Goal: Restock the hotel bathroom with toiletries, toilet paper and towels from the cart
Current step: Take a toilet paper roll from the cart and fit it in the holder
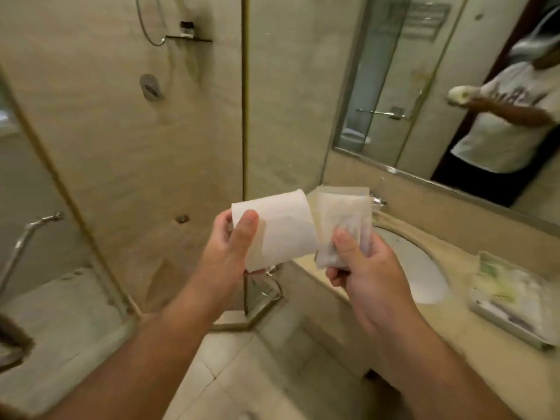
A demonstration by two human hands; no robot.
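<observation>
Beige marble walls and a glass shower screen fill this hotel bathroom, with a stone vanity counter (448,328) running from 3 to 5 o'clock under a wall mirror (394,86).

At centre, the person's left hand (230,247) grips a white toilet paper roll (281,228), thumb pressed across its near face. The roll's long axis seems to lie crosswise, from 9 toward 3 o'clock, with the right end tilted slightly up. Its open ends cannot be made out.

Just beside it, touching at 3 o'clock, the right hand (363,274) pinches a bundle of clear plastic toiletry sachets (342,219). These stand roughly upright, from 6 to 12 o'clock.

Both are held in the air, above the left edge of the oval white sink (424,268). A shallow tray (509,328) at 4 o'clock already holds some packets.

The restock looks early. Neither item has been set down yet, the roll needs its holder, and no fresh towels or cart are in view.
</observation>
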